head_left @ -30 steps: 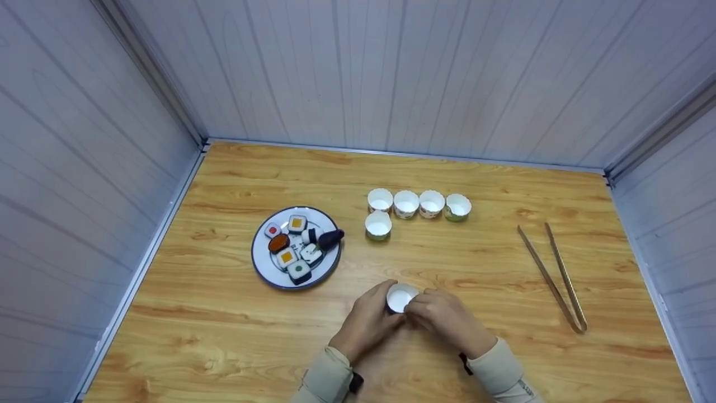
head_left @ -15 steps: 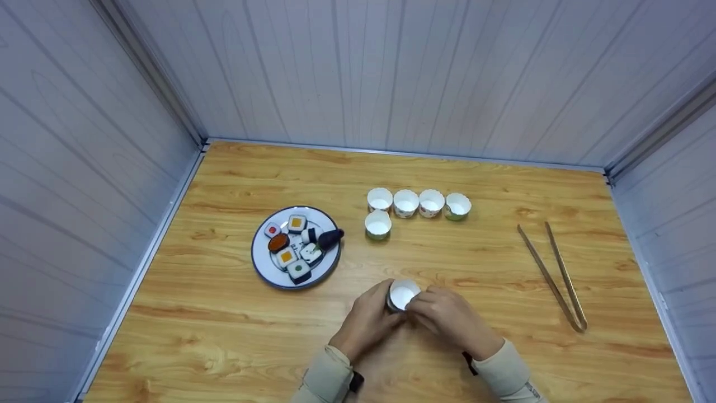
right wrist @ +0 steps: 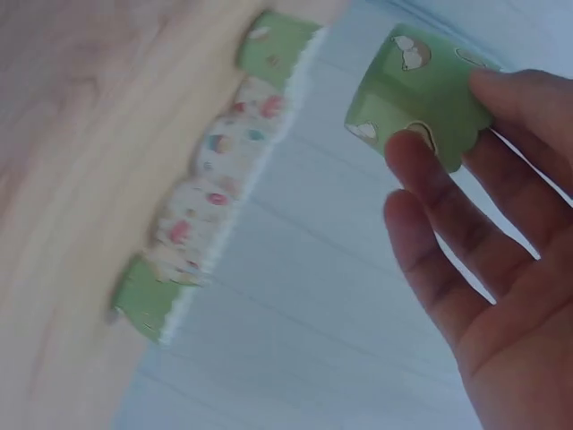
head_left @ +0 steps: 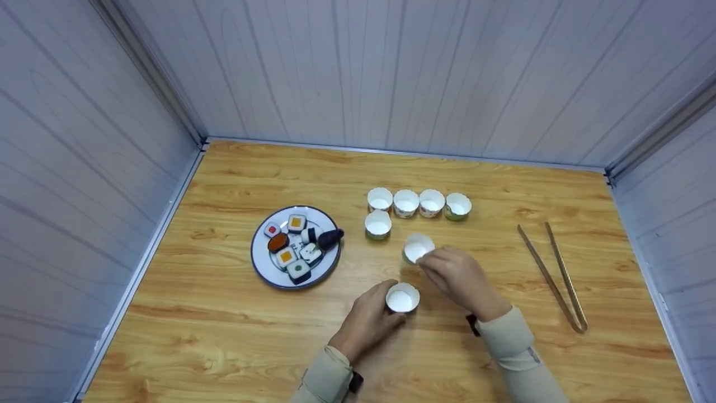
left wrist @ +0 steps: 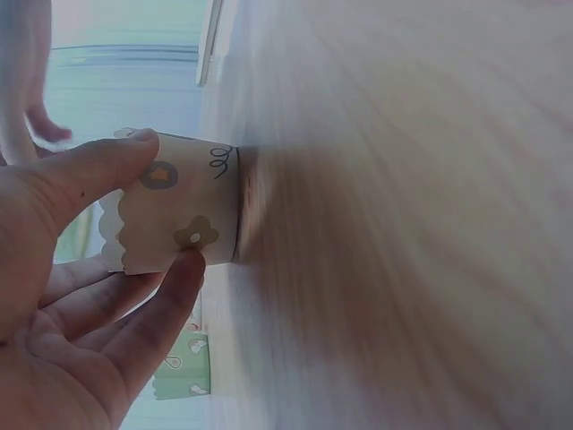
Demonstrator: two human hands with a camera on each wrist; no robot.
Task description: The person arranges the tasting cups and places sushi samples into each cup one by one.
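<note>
My left hand (head_left: 364, 322) holds a pale paper baking cup (head_left: 403, 298) by its sides, thumb and fingers around it. In the left wrist view this cup (left wrist: 183, 202) carries flower and star prints and stands with its base at the wooden table. My right hand (head_left: 457, 278) pinches a green paper baking cup (head_left: 417, 247) by its scalloped rim, farther forward. Mushroom-like prints show on that green cup (right wrist: 403, 85) in the right wrist view, where it hangs above the row. Several more baking cups (head_left: 406, 204) stand upright at the back, one green cup (head_left: 378, 225) in front of the leftmost.
To the left lies a blue-rimmed plate (head_left: 263, 267) bearing several sushi-like pieces (head_left: 287, 257) and a dark cone-shaped piece (head_left: 330, 239). Metal tongs (head_left: 566, 280) lie spread on the right of the table (head_left: 224, 347). Panel walls (head_left: 369, 78) enclose the back and sides.
My right hand has drawn the green cup up out of the pale cup and moved it forward, toward the row. My left hand stays in place, holding the pale cup.
</note>
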